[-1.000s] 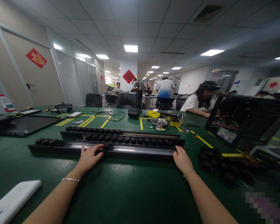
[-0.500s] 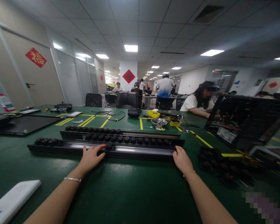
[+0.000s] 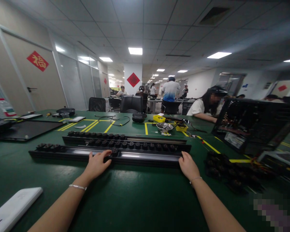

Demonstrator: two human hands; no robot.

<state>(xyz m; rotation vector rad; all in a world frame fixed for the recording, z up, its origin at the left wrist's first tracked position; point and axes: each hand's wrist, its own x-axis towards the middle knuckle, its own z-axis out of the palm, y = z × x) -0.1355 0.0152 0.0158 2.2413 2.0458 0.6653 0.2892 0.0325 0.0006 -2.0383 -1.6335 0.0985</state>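
Note:
A long black power rail (image 3: 140,156) with a shiny channel lies crosswise on the green table in front of me. My left hand (image 3: 98,164) has its index finger and thumb against a small black track socket (image 3: 114,152) seated mid-rail. The fingertips are partly hidden there. At the rail's right end, my right hand (image 3: 188,164) grips the edge, its thumb on the near side. Several more black sockets (image 3: 48,147) sit at the rail's left end. Behind it stand a second rail (image 3: 159,140) and rows of similar sockets (image 3: 137,145).
To the right are a heap of black sockets (image 3: 232,172) and an open black computer case (image 3: 253,125). A metal bowl (image 3: 164,127) and yellow bins (image 3: 159,118) stand farther back. A white box (image 3: 16,206) lies near left. A co-worker (image 3: 205,106) sits at the far right.
My left hand has shifted slightly to the right, and the socket at its fingertips has moved slightly right too. My right hand stays at the rail's end.

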